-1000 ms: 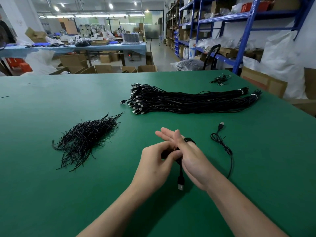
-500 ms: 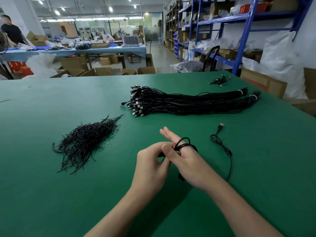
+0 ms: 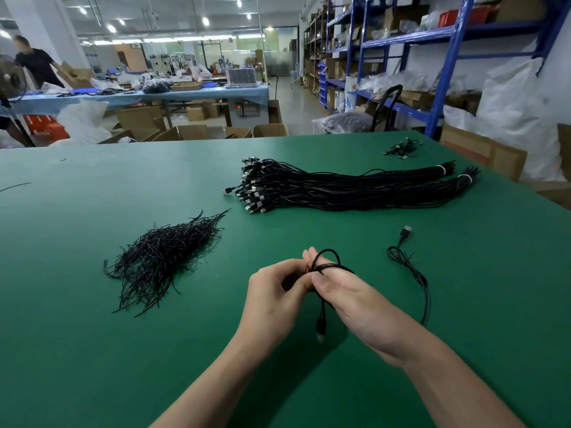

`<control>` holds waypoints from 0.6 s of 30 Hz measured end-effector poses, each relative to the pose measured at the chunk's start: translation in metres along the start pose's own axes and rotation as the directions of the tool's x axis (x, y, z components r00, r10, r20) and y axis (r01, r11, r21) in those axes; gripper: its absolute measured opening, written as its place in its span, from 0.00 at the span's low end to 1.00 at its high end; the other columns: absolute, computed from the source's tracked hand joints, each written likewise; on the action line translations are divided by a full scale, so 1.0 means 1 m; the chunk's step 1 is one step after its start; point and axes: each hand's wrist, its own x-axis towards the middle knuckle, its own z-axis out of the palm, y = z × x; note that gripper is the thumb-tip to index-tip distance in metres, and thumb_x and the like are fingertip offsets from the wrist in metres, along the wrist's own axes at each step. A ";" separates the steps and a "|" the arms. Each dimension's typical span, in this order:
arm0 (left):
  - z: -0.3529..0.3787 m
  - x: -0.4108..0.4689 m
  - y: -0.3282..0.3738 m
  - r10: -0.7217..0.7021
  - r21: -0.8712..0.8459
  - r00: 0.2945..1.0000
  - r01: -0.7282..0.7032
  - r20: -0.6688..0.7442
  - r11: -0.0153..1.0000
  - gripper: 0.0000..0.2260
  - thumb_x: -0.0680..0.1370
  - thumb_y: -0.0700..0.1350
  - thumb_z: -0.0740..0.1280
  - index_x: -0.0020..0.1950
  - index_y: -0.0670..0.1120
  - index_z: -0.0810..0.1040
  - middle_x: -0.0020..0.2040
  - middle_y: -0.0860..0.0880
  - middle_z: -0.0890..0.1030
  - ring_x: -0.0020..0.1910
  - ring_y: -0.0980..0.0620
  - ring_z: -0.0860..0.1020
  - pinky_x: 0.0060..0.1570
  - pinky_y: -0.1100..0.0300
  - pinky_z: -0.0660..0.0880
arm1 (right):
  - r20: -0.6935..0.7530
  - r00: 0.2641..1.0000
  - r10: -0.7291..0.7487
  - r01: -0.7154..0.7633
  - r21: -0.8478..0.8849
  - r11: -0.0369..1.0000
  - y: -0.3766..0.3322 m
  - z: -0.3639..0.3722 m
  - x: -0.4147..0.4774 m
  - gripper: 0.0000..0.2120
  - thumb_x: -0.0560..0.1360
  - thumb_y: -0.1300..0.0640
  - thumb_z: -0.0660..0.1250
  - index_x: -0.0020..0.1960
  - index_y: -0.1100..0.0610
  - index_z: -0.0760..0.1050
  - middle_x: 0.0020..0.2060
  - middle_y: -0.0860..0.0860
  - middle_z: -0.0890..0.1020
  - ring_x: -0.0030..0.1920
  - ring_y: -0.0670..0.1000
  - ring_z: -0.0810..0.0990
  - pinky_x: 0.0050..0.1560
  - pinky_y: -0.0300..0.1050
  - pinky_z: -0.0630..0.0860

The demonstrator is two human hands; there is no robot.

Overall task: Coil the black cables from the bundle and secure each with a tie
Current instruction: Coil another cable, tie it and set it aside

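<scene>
Tied cable bundles: two, far bundle [image 3: 401, 177] and near bundle [image 3: 417, 194], at 1 o'clock. Pile of ties [image 3: 167, 257]: one, at 9 o'clock. Stray tie [image 3: 15, 186]: one, at 10 o'clock. Held cable [image 3: 327, 264]: one. Loose cable [image 3: 411, 270]: one, at 3 o'clock, possibly the held one's tail. Small cable cluster [image 3: 401, 148]: one, far at 1 o'clock.

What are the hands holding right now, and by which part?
The left hand and right hand both grip one black cable at its coiled loops, pinched between the fingers. Its plug dangles free below.
</scene>
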 end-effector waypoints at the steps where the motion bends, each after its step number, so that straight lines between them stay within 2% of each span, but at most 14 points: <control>1: 0.001 -0.001 0.000 0.000 -0.010 1.000 0.000 0.000 1.000 0.07 0.80 0.40 0.70 0.50 0.50 0.86 0.45 0.51 0.87 0.50 0.44 0.84 0.55 0.44 0.79 | 0.007 1.000 0.000 0.000 0.028 1.000 -0.001 -0.001 -0.001 0.26 0.79 0.47 0.61 0.76 0.49 0.65 0.75 0.38 0.67 0.74 0.33 0.62 0.78 0.41 0.56; 3: 0.004 -0.003 0.002 -0.009 -0.026 1.000 0.009 -0.009 1.000 0.06 0.80 0.39 0.70 0.50 0.49 0.86 0.45 0.51 0.87 0.50 0.47 0.85 0.56 0.46 0.80 | 0.015 1.000 -0.005 0.005 0.061 0.998 -0.004 -0.001 -0.002 0.20 0.79 0.49 0.61 0.71 0.46 0.68 0.74 0.38 0.70 0.73 0.34 0.65 0.78 0.41 0.58; 6: 0.005 -0.004 0.005 0.005 -0.006 0.998 -0.005 -0.061 1.000 0.07 0.80 0.38 0.70 0.50 0.49 0.86 0.44 0.54 0.87 0.48 0.54 0.85 0.55 0.52 0.80 | 0.016 0.999 -0.045 0.044 0.059 0.997 -0.006 -0.003 -0.002 0.16 0.84 0.56 0.56 0.71 0.46 0.67 0.74 0.41 0.69 0.73 0.34 0.65 0.77 0.39 0.60; 8: 0.004 -0.005 0.006 0.077 0.083 0.993 -0.069 -0.094 0.994 0.06 0.79 0.39 0.71 0.48 0.49 0.86 0.42 0.56 0.86 0.45 0.55 0.84 0.50 0.58 0.80 | 0.080 0.995 -0.063 0.049 0.167 0.985 -0.007 -0.006 -0.001 0.18 0.86 0.60 0.52 0.74 0.53 0.66 0.74 0.44 0.71 0.73 0.36 0.67 0.73 0.34 0.63; 11: 0.004 -0.006 0.006 0.150 0.213 0.983 -0.124 -0.107 0.969 0.06 0.79 0.39 0.71 0.46 0.49 0.85 0.40 0.56 0.85 0.41 0.56 0.83 0.46 0.62 0.78 | 0.088 0.994 -0.069 0.036 0.329 0.944 -0.003 -0.007 0.000 0.20 0.85 0.66 0.49 0.75 0.64 0.65 0.71 0.52 0.75 0.72 0.44 0.72 0.72 0.35 0.66; 13: 0.004 -0.006 0.006 0.190 0.272 0.975 -0.154 -0.112 0.950 0.05 0.78 0.38 0.72 0.47 0.48 0.85 0.40 0.56 0.85 0.42 0.58 0.83 0.47 0.63 0.78 | 0.062 0.995 -0.075 0.044 0.395 0.917 0.000 -0.004 0.004 0.19 0.85 0.66 0.48 0.74 0.65 0.67 0.69 0.54 0.77 0.71 0.46 0.74 0.71 0.37 0.68; 16: 0.002 -0.007 0.006 0.243 0.324 0.963 -0.195 -0.114 0.926 0.07 0.78 0.38 0.72 0.48 0.49 0.84 0.41 0.58 0.84 0.43 0.59 0.82 0.46 0.67 0.76 | 0.048 0.997 -0.061 0.032 0.461 0.887 0.004 0.001 0.008 0.18 0.85 0.63 0.50 0.72 0.65 0.68 0.69 0.56 0.77 0.71 0.50 0.74 0.73 0.42 0.66; 18: 0.001 -0.009 0.004 0.242 0.346 0.966 -0.196 -0.094 0.917 0.07 0.78 0.38 0.72 0.49 0.50 0.84 0.41 0.58 0.84 0.43 0.57 0.82 0.47 0.65 0.77 | 0.042 0.998 -0.051 0.026 0.468 0.883 0.005 0.002 0.009 0.18 0.84 0.60 0.53 0.72 0.66 0.69 0.69 0.57 0.77 0.72 0.51 0.74 0.75 0.45 0.65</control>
